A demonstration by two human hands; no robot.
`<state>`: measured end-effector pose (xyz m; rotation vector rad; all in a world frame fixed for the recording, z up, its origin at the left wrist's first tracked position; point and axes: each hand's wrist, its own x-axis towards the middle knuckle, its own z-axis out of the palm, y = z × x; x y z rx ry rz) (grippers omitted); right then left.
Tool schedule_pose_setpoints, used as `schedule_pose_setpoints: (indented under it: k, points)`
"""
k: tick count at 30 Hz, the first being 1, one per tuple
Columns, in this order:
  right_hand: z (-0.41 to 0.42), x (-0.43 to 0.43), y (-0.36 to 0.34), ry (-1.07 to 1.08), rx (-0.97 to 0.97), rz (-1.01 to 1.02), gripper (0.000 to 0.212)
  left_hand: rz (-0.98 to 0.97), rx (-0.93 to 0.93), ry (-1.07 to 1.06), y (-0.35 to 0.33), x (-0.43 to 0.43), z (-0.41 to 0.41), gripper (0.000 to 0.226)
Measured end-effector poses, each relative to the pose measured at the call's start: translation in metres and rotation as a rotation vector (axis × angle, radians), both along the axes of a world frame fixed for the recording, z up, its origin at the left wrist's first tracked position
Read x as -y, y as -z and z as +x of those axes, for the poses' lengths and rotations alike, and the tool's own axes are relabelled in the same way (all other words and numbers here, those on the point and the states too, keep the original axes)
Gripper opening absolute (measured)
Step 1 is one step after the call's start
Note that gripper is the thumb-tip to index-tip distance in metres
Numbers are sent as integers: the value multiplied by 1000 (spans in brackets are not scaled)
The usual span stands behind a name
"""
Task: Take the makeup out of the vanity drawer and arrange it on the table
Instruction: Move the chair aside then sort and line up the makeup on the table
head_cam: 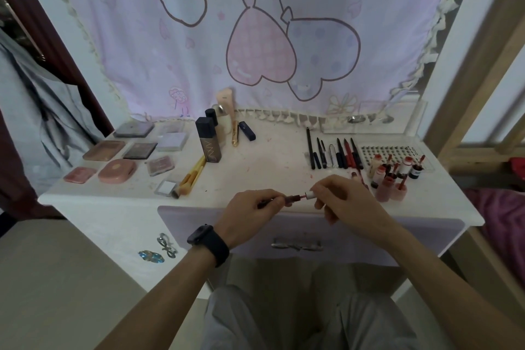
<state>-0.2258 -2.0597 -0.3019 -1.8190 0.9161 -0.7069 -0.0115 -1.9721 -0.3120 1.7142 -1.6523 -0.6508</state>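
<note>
A pale pink cloth (127,51) printed with two outlined heart-shaped balloons hung at the back, with a cream tassel fringe (284,116) along its lower edge. A crumpled grey garment (37,99) hung at the left. A light wooden frame (468,65) stood at the right, with a magenta fabric (502,216) low beside it. A silver bow-shaped ornament (166,244) and a blue jewelled ornament (150,257) sat close together on a white panel. Loose grey trousers (284,321) filled the foreground above a beige floor (56,278).
</note>
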Motion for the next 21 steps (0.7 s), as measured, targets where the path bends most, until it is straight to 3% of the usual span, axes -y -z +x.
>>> schedule_pose_setpoints:
  k: [4, 10, 21]
  points:
    - [1, 1, -1, -15, 81, 7, 11, 7, -78, -2, 0, 1, 2, 23]
    - [-2, 3, -6, 8, 80, -137, 14, 4, -142, 5, 0, -1, 10, 29]
    - [-8, 3, -15, -20, 32, -219, 16, 33, -214, 29, 0, -4, 21, 33]
